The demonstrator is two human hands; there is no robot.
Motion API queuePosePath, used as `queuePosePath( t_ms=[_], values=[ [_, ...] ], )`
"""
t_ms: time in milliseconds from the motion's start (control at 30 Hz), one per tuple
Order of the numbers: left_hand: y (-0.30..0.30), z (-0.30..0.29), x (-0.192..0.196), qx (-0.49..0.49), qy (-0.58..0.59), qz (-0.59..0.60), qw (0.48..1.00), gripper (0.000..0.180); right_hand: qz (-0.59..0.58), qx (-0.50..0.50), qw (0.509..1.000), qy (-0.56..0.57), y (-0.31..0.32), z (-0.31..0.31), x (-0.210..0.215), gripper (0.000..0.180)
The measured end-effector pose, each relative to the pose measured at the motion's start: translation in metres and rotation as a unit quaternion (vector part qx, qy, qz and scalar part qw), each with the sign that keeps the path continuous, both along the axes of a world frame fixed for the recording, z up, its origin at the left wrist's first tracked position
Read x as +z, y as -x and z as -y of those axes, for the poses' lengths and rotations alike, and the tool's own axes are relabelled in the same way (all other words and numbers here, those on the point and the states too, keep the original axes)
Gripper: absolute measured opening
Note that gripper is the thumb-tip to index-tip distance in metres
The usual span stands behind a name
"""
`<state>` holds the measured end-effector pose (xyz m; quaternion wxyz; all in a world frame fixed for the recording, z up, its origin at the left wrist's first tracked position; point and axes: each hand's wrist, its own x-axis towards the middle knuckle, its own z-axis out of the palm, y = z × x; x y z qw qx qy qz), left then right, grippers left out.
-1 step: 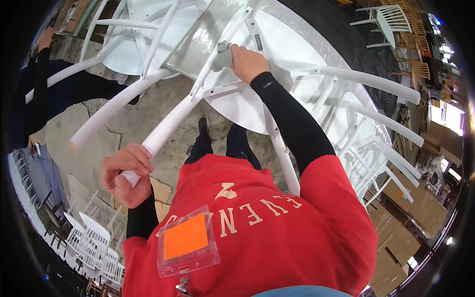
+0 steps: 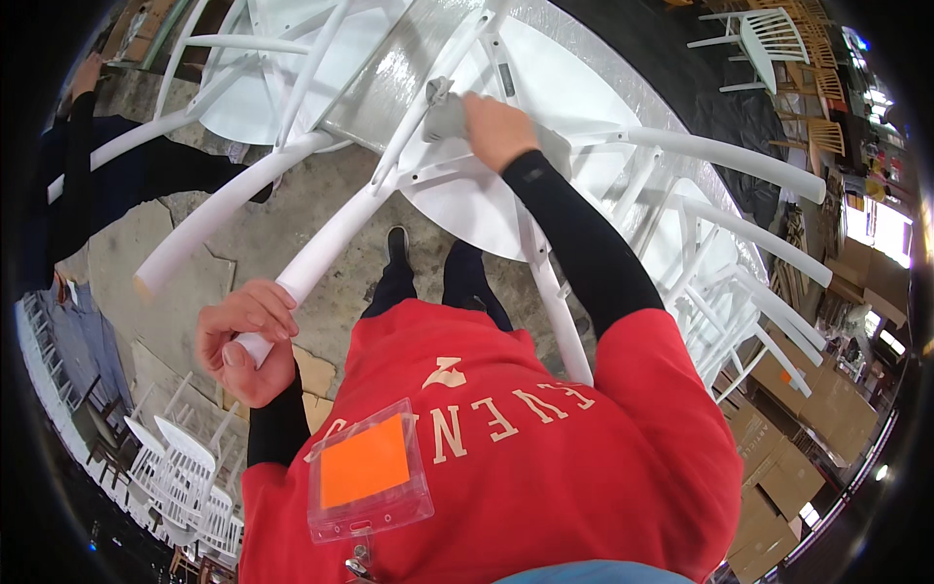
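A white wooden chair lies upside down before me, the underside of its rounded seat facing up. My left hand is closed around the free end of one white chair leg, which slants toward my lower left. Over the far part of the same chair, my right hand grips a grey cloth beside a stretcher near the legs' joints. Part of the cloth trails to the right beneath the fingers. My right fingertips are partly hidden.
The chair rests on a plastic-wrapped table. A second upturned white chair stands at left, with a person in dark clothes beyond it. More white chairs crowd the right, near cardboard boxes. Stacked chairs stand lower left.
My right hand and the grey cloth have shifted slightly right and toward me. My left hand stays on the leg end.
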<state>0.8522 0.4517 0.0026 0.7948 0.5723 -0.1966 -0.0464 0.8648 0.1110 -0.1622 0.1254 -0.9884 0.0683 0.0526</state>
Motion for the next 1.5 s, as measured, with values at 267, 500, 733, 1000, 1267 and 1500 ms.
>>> queuePosePath(
  t_ms=[267, 500, 733, 1000, 1267, 1500],
  values=[
    [-0.006, 0.001, -0.001, -0.011, 0.005, 0.018, 1.0, 0.031, -0.182, -0.06, 0.981, -0.011, 0.129, 0.121, 0.018, 0.029],
    [-0.008, 0.003, 0.0, -0.007, -0.019, 0.029, 0.999, 0.031, 0.261, -0.054, 0.954, -0.14, -0.054, 0.128, -0.011, 0.069],
    [-0.007, 0.004, -0.001, 0.026, -0.03, 0.032, 0.999, 0.034, -0.002, 0.108, 0.988, -0.115, 0.021, 0.105, -0.07, 0.051],
    [-0.011, 0.005, 0.002, 0.018, -0.026, 0.04, 0.999, 0.035, -0.066, 0.141, 0.987, -0.043, -0.044, 0.141, -0.03, 0.053],
    [-0.014, 0.008, 0.002, 0.016, -0.034, 0.05, 0.998, 0.036, -0.041, 0.137, 0.986, -0.09, 0.012, 0.121, -0.044, 0.038],
    [-0.014, 0.012, 0.0, 0.02, -0.028, 0.058, 0.998, 0.037, -0.2, -0.2, 0.952, 0.118, 0.075, 0.184, 0.0, 0.045]
  ],
)
